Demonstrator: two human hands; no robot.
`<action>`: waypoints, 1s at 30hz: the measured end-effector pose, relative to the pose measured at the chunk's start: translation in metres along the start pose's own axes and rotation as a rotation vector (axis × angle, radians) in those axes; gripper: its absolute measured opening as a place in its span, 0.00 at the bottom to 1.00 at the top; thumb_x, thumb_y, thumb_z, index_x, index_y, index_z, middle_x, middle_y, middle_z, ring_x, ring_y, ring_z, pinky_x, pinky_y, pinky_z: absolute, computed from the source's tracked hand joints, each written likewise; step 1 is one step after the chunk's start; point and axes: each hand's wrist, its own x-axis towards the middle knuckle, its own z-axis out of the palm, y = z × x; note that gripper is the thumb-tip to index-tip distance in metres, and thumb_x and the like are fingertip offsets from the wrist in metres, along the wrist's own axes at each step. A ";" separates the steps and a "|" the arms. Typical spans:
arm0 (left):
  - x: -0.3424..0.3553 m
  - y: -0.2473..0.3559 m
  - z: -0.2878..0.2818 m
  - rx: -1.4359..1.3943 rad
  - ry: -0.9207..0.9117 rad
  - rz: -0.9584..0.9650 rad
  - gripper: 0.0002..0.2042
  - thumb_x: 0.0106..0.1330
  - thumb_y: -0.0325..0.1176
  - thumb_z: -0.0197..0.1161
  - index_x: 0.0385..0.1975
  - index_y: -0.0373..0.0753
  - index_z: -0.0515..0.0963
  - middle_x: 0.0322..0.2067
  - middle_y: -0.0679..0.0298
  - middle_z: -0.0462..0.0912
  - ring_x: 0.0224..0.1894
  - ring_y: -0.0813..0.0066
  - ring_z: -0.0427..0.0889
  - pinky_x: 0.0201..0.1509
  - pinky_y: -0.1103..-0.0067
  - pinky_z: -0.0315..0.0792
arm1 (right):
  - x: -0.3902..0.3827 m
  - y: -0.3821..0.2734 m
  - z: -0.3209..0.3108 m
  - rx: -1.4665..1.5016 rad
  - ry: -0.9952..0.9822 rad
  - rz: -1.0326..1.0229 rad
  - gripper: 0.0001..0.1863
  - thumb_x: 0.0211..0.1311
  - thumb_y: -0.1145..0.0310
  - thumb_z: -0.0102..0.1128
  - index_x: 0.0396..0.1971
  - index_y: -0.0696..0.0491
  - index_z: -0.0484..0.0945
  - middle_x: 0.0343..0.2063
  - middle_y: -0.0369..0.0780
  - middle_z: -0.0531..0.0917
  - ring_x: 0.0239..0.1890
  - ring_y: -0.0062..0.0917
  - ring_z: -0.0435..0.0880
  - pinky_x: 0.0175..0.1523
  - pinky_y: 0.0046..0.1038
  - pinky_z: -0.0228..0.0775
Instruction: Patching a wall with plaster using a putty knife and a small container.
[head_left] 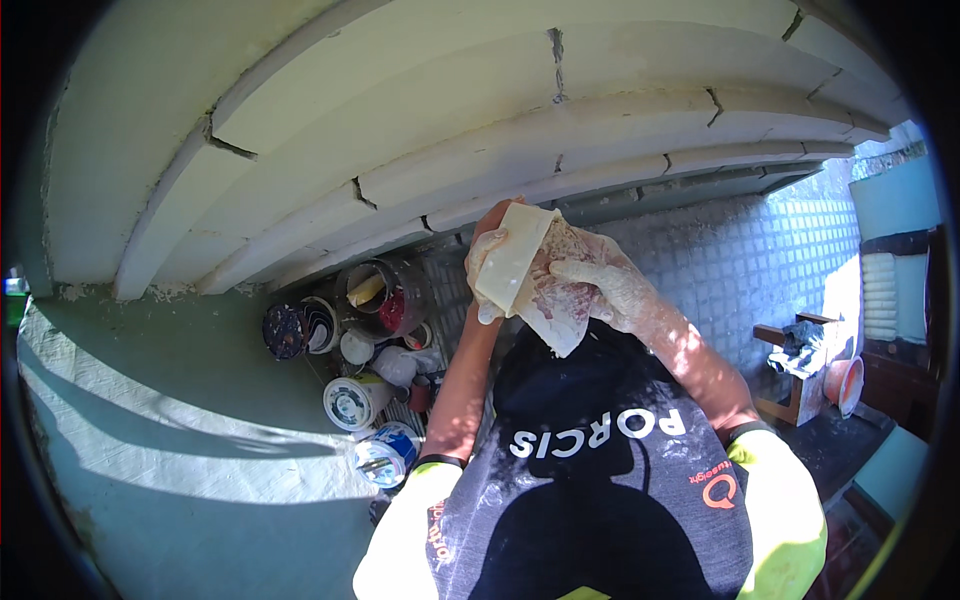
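Both hands are together in front of my chest. My left hand (487, 272) grips a cream rectangular piece (516, 255) with a smooth face, its fingers curled along the left side. Against its right side is a thin, flat, pointed piece (563, 325) smeared with white paste. My right hand (612, 282), coated in the same whitish paste, closes on this flat piece, thumb across the front. Whether the two pieces are joined, I cannot tell. The fingers behind them are partly hidden.
Pale stepped ledges (450, 140) with dark cracks curve overhead. On the left stand a white-lidded bucket (352, 403), a blue-and-white tub (388, 455) and a large grey bucket (405, 285) holding things. To the right are a wooden stand (790, 400) and an orange-pink bucket (846, 386).
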 end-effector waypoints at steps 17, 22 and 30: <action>-0.041 -0.071 -0.019 -0.391 0.305 0.155 0.43 0.61 0.73 0.29 0.65 0.42 0.56 0.63 0.59 0.62 0.66 0.62 0.62 0.69 0.61 0.56 | -0.006 -0.051 -0.014 -0.960 0.401 -0.750 0.14 0.63 0.75 0.57 0.49 0.59 0.77 0.45 0.42 0.83 0.47 0.18 0.80 0.48 0.23 0.74; -0.064 -0.075 -0.043 -0.402 0.350 0.099 0.42 0.62 0.72 0.27 0.65 0.43 0.56 0.62 0.60 0.63 0.65 0.62 0.62 0.68 0.61 0.58 | 0.044 -0.093 -0.053 -1.311 0.657 -1.333 0.21 0.54 0.81 0.58 0.51 0.54 0.78 0.50 0.43 0.81 0.52 0.32 0.80 0.52 0.31 0.76; -0.087 -0.074 -0.048 -0.297 0.450 0.103 0.40 0.64 0.70 0.26 0.65 0.44 0.56 0.62 0.60 0.63 0.64 0.62 0.65 0.66 0.62 0.62 | 0.102 -0.124 -0.081 -1.948 0.701 -1.778 0.25 0.50 0.77 0.59 0.52 0.45 0.79 0.55 0.40 0.77 0.60 0.34 0.73 0.65 0.42 0.66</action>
